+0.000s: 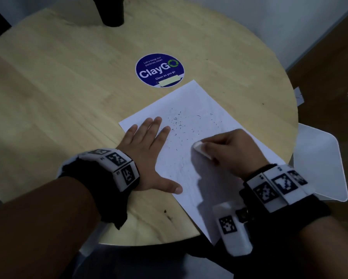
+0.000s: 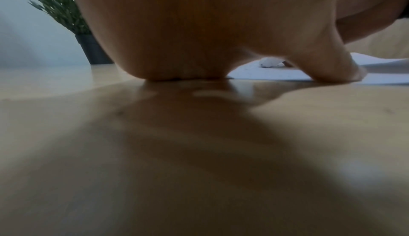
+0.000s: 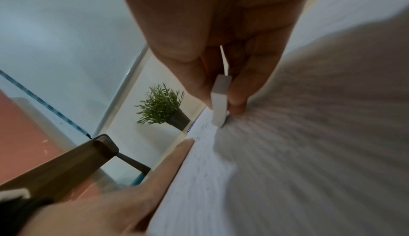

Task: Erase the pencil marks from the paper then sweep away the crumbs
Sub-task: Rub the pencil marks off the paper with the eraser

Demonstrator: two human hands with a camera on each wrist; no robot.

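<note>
The left hand (image 1: 147, 156) lies flat and spread, fingers straight, palm down on the near-left part of the paper (image 1: 191, 101), thumb stretched out toward the right hand. From the left wrist view, the heel of that hand sits on the wooden tabletop (image 1: 68, 97) with the thumb pressing on the sheet's edge.

Over to the right hand (image 1: 231, 148): it pinches a white eraser (image 1: 201, 149) between thumb and fingers, and the right wrist view shows the eraser (image 3: 220, 99) held on edge with its lower end touching the sheet. The eraser sits just right of the left hand's fingertips, with a strip of bare paper between the two hands.

Dark crumbs (image 1: 181, 123) are scattered across the paper, just beyond both hands, thickest off the left fingertips. Any pencil marks are too faint to make out.

Farther beyond the left hand, a round blue ClayGo sticker (image 1: 160, 69) lies on the tabletop, just off the sheet's far corner. A potted plant (image 3: 162, 106) in a dark pot stands well past that. To the right of the right hand, off the tabletop's edge, a white chair seat (image 1: 320, 158) shows.
</note>
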